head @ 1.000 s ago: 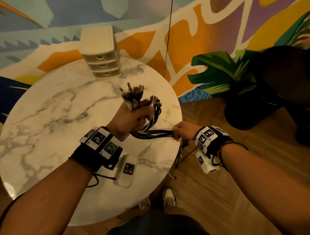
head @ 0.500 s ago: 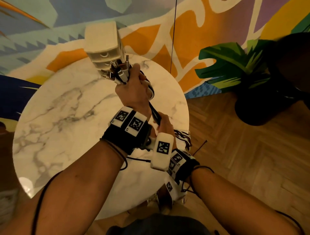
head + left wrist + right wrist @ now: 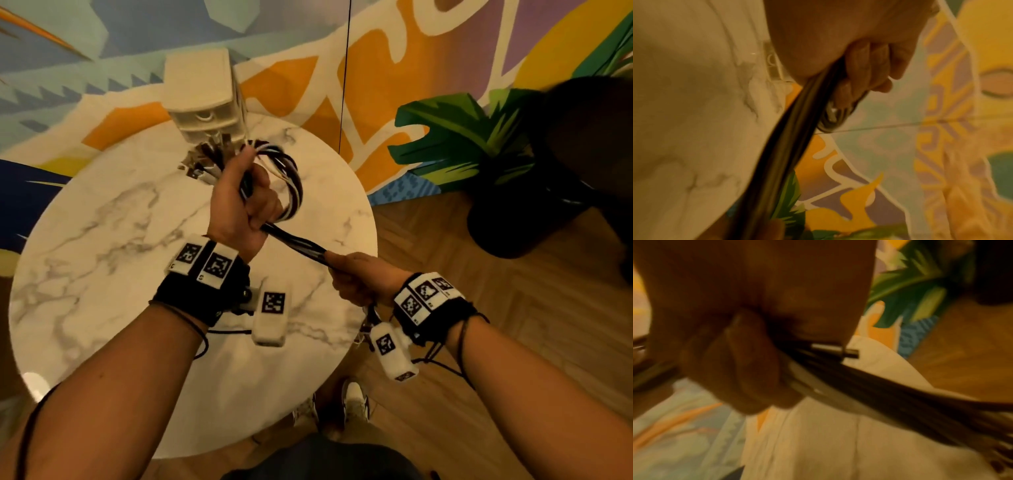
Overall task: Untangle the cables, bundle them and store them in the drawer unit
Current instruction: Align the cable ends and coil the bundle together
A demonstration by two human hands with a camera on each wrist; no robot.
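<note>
My left hand (image 3: 241, 205) is raised in a fist around the cables (image 3: 291, 240); my right hand (image 3: 359, 277), lower, clenches them too, both forearms reaching forward.

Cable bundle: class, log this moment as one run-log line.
left hand: grips looped cable bundle | right hand: grips its tail, stretched between hands | drawer unit: top drawers shut | stage: bundling, not stored
</note>
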